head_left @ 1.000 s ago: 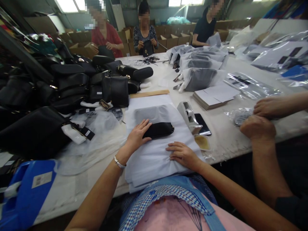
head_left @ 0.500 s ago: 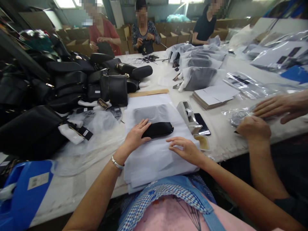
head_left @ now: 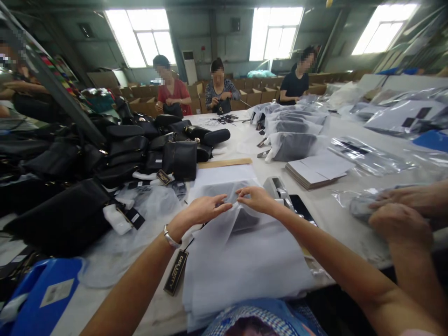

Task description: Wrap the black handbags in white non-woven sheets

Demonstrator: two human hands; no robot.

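Observation:
A black bag (head_left: 247, 220) lies on the stack of white tissue paper (head_left: 245, 266), showing dark through a thin sheet drawn over it. My right hand (head_left: 257, 199) pinches the raised edge of this sheet above the bag. Beside it, my left hand (head_left: 206, 208) rests over the wrapped bag, fingers stretched out and thumb a little apart. A black hang tag (head_left: 177, 273) with gold lettering dangles on a string from under the paper, left of the stack. Most of the bag is covered by paper and hands.
Black bags (head_left: 115, 154) are heaped on the left. A tape dispenser (head_left: 276, 186) and a phone (head_left: 303, 208) stand right of the stack, near grey cards (head_left: 317, 170) and wrapped bags (head_left: 294, 145). A co-worker's hands (head_left: 402, 219) handle clear plastic at right.
A tissue sheet has been brought over the black bag, which lay uncovered before. My right hand has moved up and left to the sheet's edge, close to my left hand. The view has tilted up.

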